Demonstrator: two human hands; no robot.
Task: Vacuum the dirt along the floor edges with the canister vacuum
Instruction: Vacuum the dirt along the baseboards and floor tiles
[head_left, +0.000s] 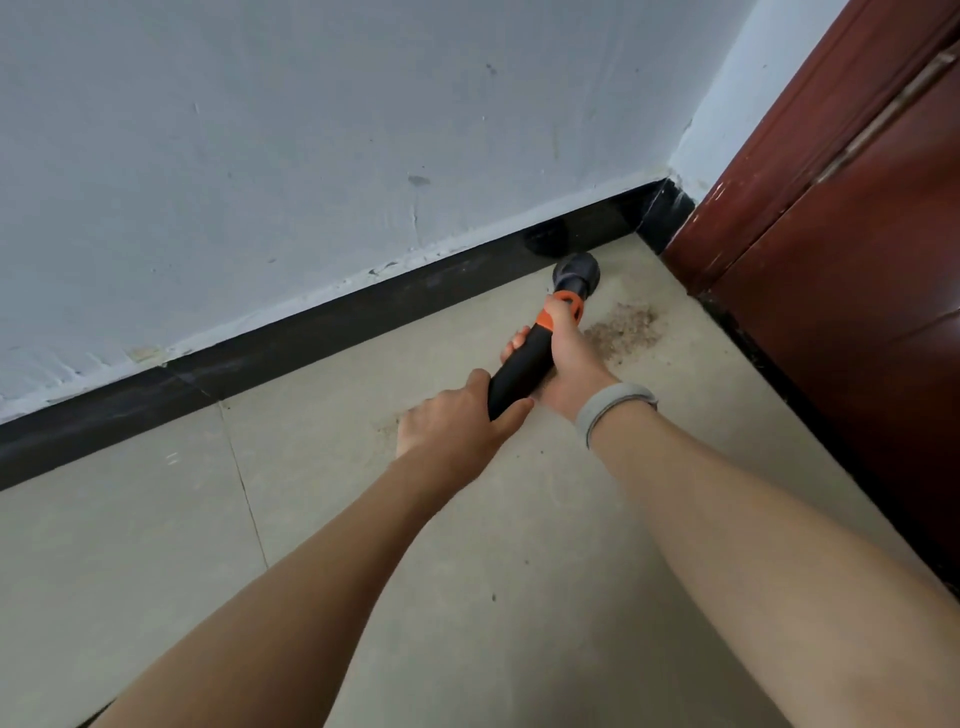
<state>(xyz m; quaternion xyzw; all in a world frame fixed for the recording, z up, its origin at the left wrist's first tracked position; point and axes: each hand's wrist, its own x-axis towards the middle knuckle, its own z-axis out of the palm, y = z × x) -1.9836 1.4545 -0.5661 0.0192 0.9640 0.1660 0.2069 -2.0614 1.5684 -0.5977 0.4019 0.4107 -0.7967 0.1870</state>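
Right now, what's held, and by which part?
The vacuum wand: the right hand grips its black handle just below the orange collar, and the left hand holds the handle's lower end. The nozzle is untouched.

The vacuum wand (519, 371) I hold is black, with an orange collar (558, 312) just behind its dark grey round brush (576, 273). Beside the brush, the dirt (623, 330) is a brown speckled patch on the beige floor tiles (156, 545). The skirting (311, 335) is black, the wall (260, 156) pale blue-white, the door (857, 234) dark red-brown. My wristband (613, 408) is grey.
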